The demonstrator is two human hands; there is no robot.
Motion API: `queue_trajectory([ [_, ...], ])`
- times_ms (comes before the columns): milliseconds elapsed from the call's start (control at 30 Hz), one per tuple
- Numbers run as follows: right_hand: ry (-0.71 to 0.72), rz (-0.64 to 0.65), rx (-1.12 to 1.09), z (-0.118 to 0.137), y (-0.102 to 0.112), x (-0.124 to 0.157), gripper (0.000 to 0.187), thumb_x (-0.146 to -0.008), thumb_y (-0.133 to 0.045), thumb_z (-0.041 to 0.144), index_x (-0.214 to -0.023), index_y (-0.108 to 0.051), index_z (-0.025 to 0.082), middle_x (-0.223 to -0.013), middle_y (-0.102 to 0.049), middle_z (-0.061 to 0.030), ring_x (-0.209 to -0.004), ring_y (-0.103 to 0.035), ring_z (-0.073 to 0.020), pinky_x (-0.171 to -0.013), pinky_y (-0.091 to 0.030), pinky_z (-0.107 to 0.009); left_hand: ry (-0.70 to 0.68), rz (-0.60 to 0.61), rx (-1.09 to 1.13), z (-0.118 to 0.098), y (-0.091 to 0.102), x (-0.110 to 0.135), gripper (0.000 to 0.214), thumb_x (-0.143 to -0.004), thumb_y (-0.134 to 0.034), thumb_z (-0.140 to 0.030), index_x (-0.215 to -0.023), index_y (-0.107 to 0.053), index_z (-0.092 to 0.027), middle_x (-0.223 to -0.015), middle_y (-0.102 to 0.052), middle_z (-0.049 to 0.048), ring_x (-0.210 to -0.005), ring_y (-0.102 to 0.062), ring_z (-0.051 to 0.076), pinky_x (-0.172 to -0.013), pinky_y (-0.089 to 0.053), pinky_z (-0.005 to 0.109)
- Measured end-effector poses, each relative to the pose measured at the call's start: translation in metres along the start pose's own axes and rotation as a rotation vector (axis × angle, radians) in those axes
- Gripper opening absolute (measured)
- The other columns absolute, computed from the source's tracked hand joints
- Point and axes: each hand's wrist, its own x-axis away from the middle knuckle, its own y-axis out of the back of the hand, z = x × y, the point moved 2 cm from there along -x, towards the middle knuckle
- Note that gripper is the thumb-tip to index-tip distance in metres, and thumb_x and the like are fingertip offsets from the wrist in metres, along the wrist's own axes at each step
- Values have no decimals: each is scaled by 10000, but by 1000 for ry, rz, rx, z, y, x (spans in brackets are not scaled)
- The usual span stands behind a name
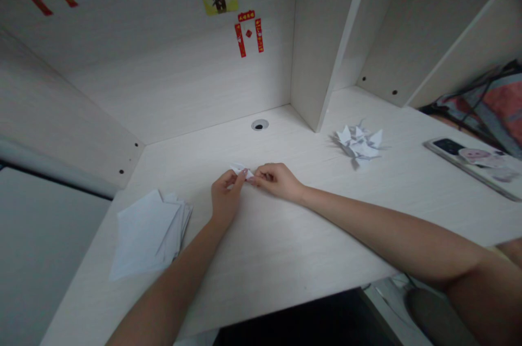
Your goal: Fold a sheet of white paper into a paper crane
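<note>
A small folded piece of white paper [240,170] sits between both hands at the middle of the pale wooden desk [285,248]. My left hand [226,193] pinches its left side with fingers curled. From the right, my right hand [276,179] grips the paper's other end, fingers closed. Both forearms stretch in from the near edge.
A stack of white paper sheets [149,232] lies at the left. Several folded white paper pieces [359,143] are heaped at the right near a shelf divider [316,63]. A phone [475,164] rests at far right. A cable hole [260,124] lies behind the hands.
</note>
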Motion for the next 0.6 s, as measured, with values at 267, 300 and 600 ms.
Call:
queue_trajectory([
  [267, -121, 88, -188, -8, -4, -2, 379, -816, -527, 475, -730, -682, 139, -579, -608, -7, -506, -485, -86, -494, -327, -197, 57, 3, 76, 2, -1, -2, 224, -774, -586, -360, -682, -632, -162, -660, -645, 0, -639, -572, 129, -631, -432, 227],
  [300, -130, 82, -214, -10, -4, -3, 393, -815, -522, 486, -733, -684, 137, -578, -608, -9, -512, -488, -90, -497, -333, -200, 61, 5, 99, 2, -1, -2, 220, -772, -586, -362, -701, -644, -162, -674, -655, 5, -647, -576, 132, -644, -437, 233],
  [600, -129, 73, -275, -12, -3, -4, 424, -800, -530, 510, -662, -662, 131, -560, -597, -6, -491, -445, -82, -483, -311, -205, 121, -65, 115, 1, 1, -5, 249, -736, -609, -365, -586, -595, -167, -554, -576, -19, -548, -519, 118, -591, -428, 229],
])
